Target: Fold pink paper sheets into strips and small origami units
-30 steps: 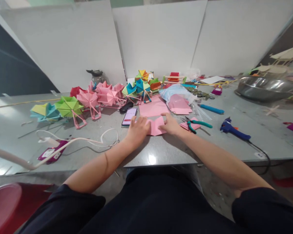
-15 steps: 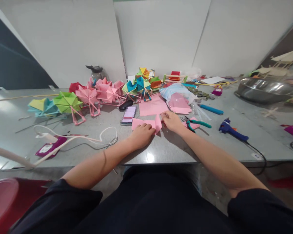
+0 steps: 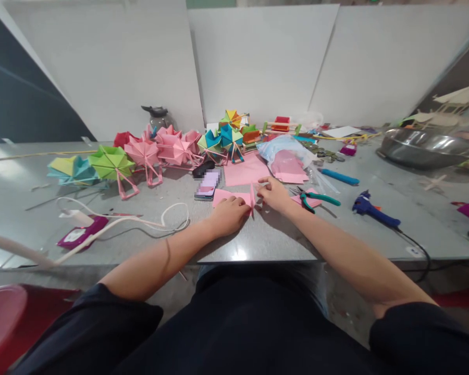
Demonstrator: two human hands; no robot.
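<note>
A folded pink paper [image 3: 222, 197] lies in front of me, its right part standing up as a thin upright flap. My left hand [image 3: 230, 214] rests on this paper, its fingers pressing it to the table beside the flap. Just right of the flap is my right hand [image 3: 272, 195], with thumb and fingers apart at the flap's edge; whether they touch it is hard to tell. A larger pink sheet [image 3: 246, 171] lies flat behind the paper. Green-handled pliers [image 3: 316, 199] rest on a small pink piece to the right of my right hand.
A phone [image 3: 208, 185] lies left of the paper. Paper umbrella-like models [image 3: 110, 162] line the back left. A white cable [image 3: 140, 223] and purple power block [image 3: 82, 233] are at left. A blue glue gun [image 3: 375, 209], blue cutter [image 3: 340, 177] and metal bowl [image 3: 426, 151] are at right.
The paper's right flap has swung more upright and looks narrower. My right hand's fingers have opened a little beside it. My left hand has stayed on the paper.
</note>
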